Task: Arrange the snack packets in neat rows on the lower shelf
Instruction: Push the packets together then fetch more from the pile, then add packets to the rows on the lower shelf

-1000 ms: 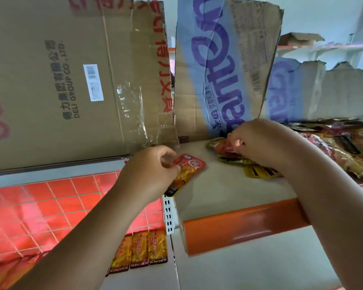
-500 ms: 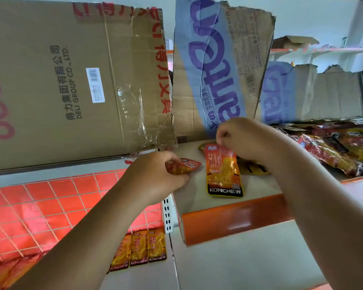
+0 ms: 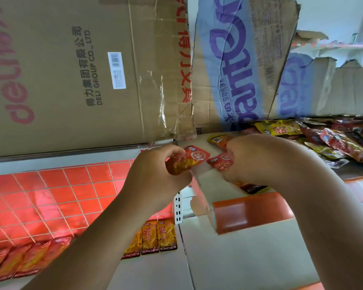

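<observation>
My left hand (image 3: 155, 174) grips an orange-red snack packet (image 3: 189, 159) above the upper shelf's left end. Close beside it, my right hand (image 3: 258, 158) holds a second orange-red packet (image 3: 223, 163), whose black KONCHEW end pokes out below my wrist. A loose heap of red and yellow packets (image 3: 323, 137) lies on the upper shelf (image 3: 214, 185) to the right. On the lower shelf (image 3: 228, 258), three packets (image 3: 153, 237) stand side by side in a row, with more red packets (image 3: 25, 260) further left, blurred.
Flattened cardboard boxes (image 3: 82, 70) stand against the back, left and centre. The upper shelf has an orange front edge (image 3: 249, 210) and a white perforated upright (image 3: 178, 208). Red tiles (image 3: 40, 197) cover the wall on the left.
My right hand lifted a packet off the heap and carried it left and down toward my left hand. My left hand kept its packet and barely moved.
</observation>
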Demonstrator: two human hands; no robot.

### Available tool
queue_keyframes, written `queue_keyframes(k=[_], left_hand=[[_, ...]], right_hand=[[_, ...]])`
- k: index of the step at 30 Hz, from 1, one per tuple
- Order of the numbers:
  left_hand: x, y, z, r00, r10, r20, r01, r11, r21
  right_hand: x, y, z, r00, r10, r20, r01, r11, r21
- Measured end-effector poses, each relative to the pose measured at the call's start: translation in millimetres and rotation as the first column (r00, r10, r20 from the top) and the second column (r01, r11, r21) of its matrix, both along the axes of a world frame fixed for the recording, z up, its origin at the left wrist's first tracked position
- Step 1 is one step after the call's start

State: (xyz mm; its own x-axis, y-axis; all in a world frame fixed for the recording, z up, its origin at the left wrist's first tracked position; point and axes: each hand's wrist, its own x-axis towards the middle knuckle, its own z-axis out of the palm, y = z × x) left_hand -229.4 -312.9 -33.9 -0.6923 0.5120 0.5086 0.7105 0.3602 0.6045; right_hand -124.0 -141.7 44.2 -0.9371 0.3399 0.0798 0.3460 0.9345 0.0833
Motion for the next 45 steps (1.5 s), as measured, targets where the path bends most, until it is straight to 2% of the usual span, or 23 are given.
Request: queue_keyframes(k=[4, 9, 14, 17, 20, 24, 27, 31, 35, 41, 45], left_hand=[[-8.3, -36.9, -17.4, 1.000, -0.002, -0.031, 0.004, 0.997, 0.081], [-36.5, -109.4, -47.9, 0.997, 0.046, -0.059, -0.036, 0.987, 0.160], [-74.7, -217.8, -96.2, 0.995, 0.096, 0.024, -0.099, 0.967, 0.234], [-97.4, -292.5, -139.6, 0.989, 0.148, -0.009, -0.146, 0.984, 0.105], [-114.1, -359.3, -196.0, 0.985, 0.175, 0.002, -0.175, 0.982, -0.069], [-126.8, -421.6, -265.0, 0.984, 0.160, 0.073, -0.143, 0.969, -0.200], [-130.6, -440.2, -296.1, 0.990, 0.134, 0.044, -0.118, 0.958, -0.262], [-137.0, -448.6, -323.4, 0.989, 0.148, 0.014, -0.138, 0.949, -0.282], [-142.9, -449.0, -332.8, 0.982, 0.187, 0.020, -0.177, 0.954, -0.243], [-145.6, -449.1, -338.4, 0.984, 0.178, 0.011, -0.171, 0.959, -0.226], [-146.7, -448.2, -341.9, 0.984, 0.177, 0.017, -0.169, 0.961, -0.218]], right_hand=[[-4.0, -31.1, -1.1, 0.994, 0.054, -0.098, -0.053, 0.999, 0.010], [-30.6, -99.6, -11.5, 0.972, 0.114, -0.207, -0.129, 0.990, -0.057], [-79.7, -195.0, -46.6, 0.979, 0.087, -0.183, -0.108, 0.988, -0.107], [-110.9, -254.3, -92.9, 0.986, 0.051, -0.158, -0.085, 0.973, -0.214], [-143.4, -309.1, -151.8, 0.998, 0.021, -0.067, -0.042, 0.942, -0.332], [-183.4, -363.9, -227.9, 0.999, -0.014, -0.031, -0.001, 0.894, -0.448], [-204.8, -381.6, -270.9, 0.997, -0.073, 0.001, 0.066, 0.895, -0.442], [-227.9, -388.3, -313.0, 0.985, -0.155, -0.070, 0.106, 0.883, -0.458], [-257.2, -389.0, -323.3, 0.987, -0.152, 0.059, 0.162, 0.893, -0.421], [-291.4, -383.4, -329.3, 0.976, -0.200, 0.082, 0.216, 0.900, -0.379], [-303.2, -380.3, -332.0, 0.967, -0.233, 0.101, 0.254, 0.875, -0.412]])
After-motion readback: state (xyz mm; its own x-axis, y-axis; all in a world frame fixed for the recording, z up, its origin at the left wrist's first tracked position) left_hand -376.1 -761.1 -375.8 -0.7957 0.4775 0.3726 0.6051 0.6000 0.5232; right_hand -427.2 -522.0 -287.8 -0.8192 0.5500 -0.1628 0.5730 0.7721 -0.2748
